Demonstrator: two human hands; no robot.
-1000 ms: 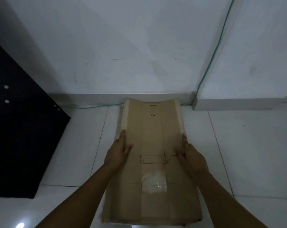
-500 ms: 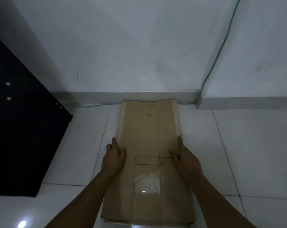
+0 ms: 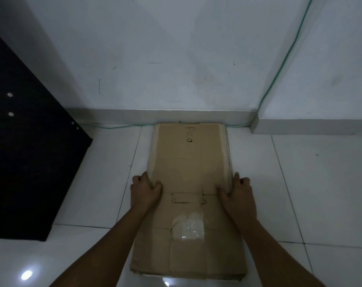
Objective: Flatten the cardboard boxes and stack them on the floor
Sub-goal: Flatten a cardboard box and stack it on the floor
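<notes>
I see a white tiled floor (image 3: 321, 183) — on it a flattened box (image 3: 188, 166) lies flat, far end near the skirting; a green cable (image 3: 118, 126) runs along the wall, and a black panel (image 3: 30, 162) lies left

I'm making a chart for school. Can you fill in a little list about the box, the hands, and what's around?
box: flattened cardboard box, lying on the white tiled floor
writing: "Pico" near its far end
tape: clear patch near the middle
left hand: grips the left edge
right hand: grips the right edge
nearby: green cable along the wall, dark panel at left
</notes>
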